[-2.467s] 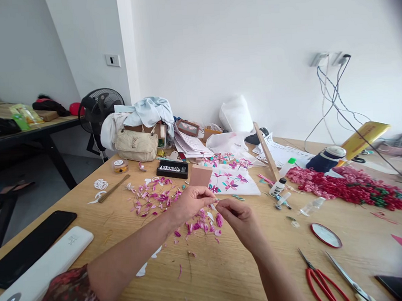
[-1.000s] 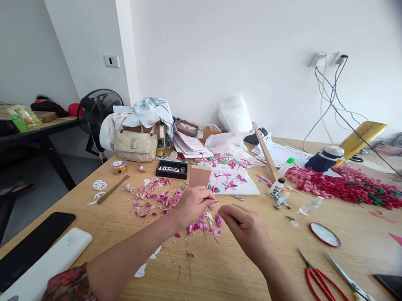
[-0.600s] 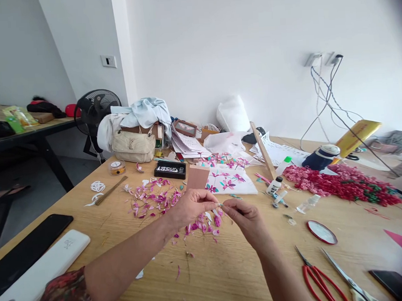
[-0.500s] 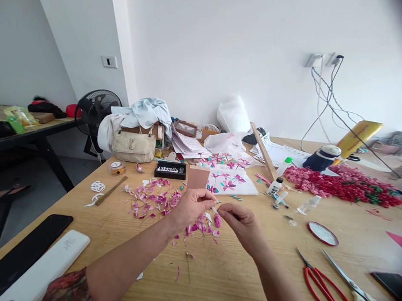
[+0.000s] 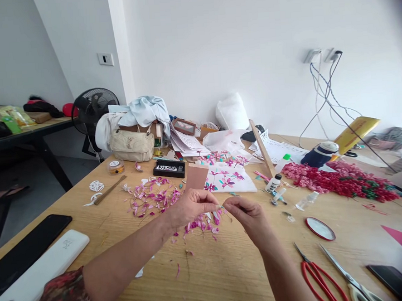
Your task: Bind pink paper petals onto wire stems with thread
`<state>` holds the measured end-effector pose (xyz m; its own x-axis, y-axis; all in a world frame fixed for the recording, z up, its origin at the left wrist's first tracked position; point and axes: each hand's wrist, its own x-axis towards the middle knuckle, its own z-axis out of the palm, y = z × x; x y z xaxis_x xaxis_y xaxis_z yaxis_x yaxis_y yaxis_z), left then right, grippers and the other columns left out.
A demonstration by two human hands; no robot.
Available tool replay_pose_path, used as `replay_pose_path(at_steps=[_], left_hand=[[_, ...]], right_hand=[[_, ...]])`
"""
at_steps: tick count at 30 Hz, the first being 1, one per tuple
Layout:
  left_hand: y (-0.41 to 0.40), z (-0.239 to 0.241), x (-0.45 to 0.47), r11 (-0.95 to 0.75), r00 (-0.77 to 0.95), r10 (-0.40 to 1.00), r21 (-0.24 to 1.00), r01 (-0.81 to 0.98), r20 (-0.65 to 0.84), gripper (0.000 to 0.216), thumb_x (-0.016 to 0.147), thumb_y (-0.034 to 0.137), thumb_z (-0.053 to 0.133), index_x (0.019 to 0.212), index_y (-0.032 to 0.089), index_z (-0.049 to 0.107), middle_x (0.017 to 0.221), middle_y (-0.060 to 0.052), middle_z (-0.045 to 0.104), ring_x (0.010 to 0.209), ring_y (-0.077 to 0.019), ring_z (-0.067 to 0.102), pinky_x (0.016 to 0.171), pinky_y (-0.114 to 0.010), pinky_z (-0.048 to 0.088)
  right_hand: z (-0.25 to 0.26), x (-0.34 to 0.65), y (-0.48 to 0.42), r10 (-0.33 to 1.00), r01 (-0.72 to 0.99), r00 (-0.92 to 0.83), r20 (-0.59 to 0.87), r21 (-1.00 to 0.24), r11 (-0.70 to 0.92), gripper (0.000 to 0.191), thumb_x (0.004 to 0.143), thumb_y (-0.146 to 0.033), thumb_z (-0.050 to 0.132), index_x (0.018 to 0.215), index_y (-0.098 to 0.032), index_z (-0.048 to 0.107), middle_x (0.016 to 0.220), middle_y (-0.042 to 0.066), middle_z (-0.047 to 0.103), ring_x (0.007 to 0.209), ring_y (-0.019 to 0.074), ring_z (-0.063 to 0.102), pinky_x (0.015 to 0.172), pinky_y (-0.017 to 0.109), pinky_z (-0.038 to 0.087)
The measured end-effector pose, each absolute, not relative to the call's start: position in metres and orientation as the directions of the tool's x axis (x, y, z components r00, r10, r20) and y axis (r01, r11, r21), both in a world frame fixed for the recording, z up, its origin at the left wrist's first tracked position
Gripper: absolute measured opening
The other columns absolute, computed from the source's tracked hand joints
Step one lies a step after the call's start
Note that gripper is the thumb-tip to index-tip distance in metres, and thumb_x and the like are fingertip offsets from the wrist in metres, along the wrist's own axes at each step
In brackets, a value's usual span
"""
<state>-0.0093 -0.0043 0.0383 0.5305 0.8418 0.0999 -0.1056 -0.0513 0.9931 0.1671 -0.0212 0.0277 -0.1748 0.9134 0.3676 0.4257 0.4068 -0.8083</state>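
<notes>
My left hand (image 5: 191, 206) and my right hand (image 5: 248, 216) meet fingertip to fingertip above the wooden table (image 5: 229, 276). Both are closed in a pinch on a tiny piece between them, too small to name. Just below them lies a scatter of pink paper petals (image 5: 205, 223). A bigger spread of pink petals (image 5: 152, 199) lies to the left of my left hand.
Red-handled scissors (image 5: 317, 277) and silver scissors (image 5: 348, 280) lie at the front right beside a round red lid (image 5: 319, 228). A heap of red flowers (image 5: 339, 183), small glue bottles (image 5: 273, 183), a flower-printed sheet (image 5: 228, 183), a cream handbag (image 5: 132, 145), a fan (image 5: 91, 109), a black phone (image 5: 26, 252) and a white case (image 5: 38, 274) surround the work spot.
My hands parted a little a second ago, then came back together at the fingertips. The view has drifted slightly to the right.
</notes>
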Motion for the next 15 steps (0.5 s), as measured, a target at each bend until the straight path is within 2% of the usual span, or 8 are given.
replay_pose_path(at_steps=[3,6,9,11,13,15], left_hand=[[-0.002,0.033,-0.005,-0.063,0.42,0.899,0.986,-0.155,0.123,0.018,0.069,0.03,0.063,0.069,0.012,0.061,0.062,0.001,0.054,0.057,-0.0086,0.048,0.057,-0.021,0.037],[0.003,0.028,-0.003,-0.274,0.33,0.911,0.961,0.035,0.248,0.01,0.071,0.023,0.06,0.068,0.014,0.063,0.065,0.0,0.057,0.063,-0.0106,0.052,0.062,-0.022,0.038],[0.005,0.028,-0.005,-0.486,0.378,0.845,0.839,0.246,0.378,0.01,0.074,0.016,0.056,0.069,0.016,0.065,0.07,-0.001,0.06,0.069,-0.0118,0.054,0.067,-0.022,0.04],[0.004,0.031,-0.008,-0.547,0.474,0.796,0.783,0.295,0.378,0.012,0.076,0.016,0.054,0.071,0.016,0.066,0.072,-0.001,0.061,0.071,-0.0123,0.054,0.068,-0.023,0.04],[0.002,0.036,-0.01,-0.526,0.554,0.771,0.805,0.275,0.314,0.012,0.075,0.017,0.055,0.071,0.017,0.066,0.073,-0.002,0.062,0.072,-0.0127,0.055,0.069,-0.023,0.04],[-0.001,0.039,-0.011,-0.405,0.593,0.776,0.889,0.211,0.213,0.011,0.074,0.018,0.056,0.072,0.016,0.066,0.072,-0.001,0.062,0.069,-0.012,0.054,0.066,-0.022,0.04]], right_hand=[[0.015,0.161,-0.024,0.91,0.434,-0.173,0.377,-0.8,0.414,0.021,0.079,-0.032,0.052,0.068,-0.017,0.061,0.06,0.001,0.059,0.056,0.0134,0.051,0.052,0.022,0.04],[0.016,0.155,-0.033,0.875,0.592,-0.229,0.426,-0.652,0.473,0.021,0.082,-0.029,0.048,0.072,-0.018,0.062,0.065,0.001,0.061,0.059,0.0131,0.053,0.055,0.022,0.039],[0.03,0.154,-0.043,0.835,0.729,-0.294,0.465,-0.456,0.511,0.023,0.084,-0.025,0.043,0.076,-0.019,0.063,0.065,0.002,0.061,0.057,0.012,0.053,0.053,0.021,0.037],[0.041,0.157,-0.045,0.828,0.769,-0.326,0.457,-0.381,0.513,0.024,0.085,-0.024,0.042,0.075,-0.019,0.063,0.063,0.002,0.059,0.055,0.0116,0.053,0.052,0.02,0.036],[0.047,0.162,-0.042,0.839,0.77,-0.323,0.439,-0.393,0.502,0.023,0.085,-0.025,0.043,0.073,-0.019,0.063,0.063,0.002,0.059,0.054,0.0117,0.052,0.052,0.021,0.035],[0.047,0.167,-0.036,0.861,0.718,-0.286,0.422,-0.5,0.484,0.021,0.083,-0.026,0.046,0.072,-0.019,0.062,0.064,0.002,0.059,0.057,0.0127,0.052,0.053,0.022,0.037]])
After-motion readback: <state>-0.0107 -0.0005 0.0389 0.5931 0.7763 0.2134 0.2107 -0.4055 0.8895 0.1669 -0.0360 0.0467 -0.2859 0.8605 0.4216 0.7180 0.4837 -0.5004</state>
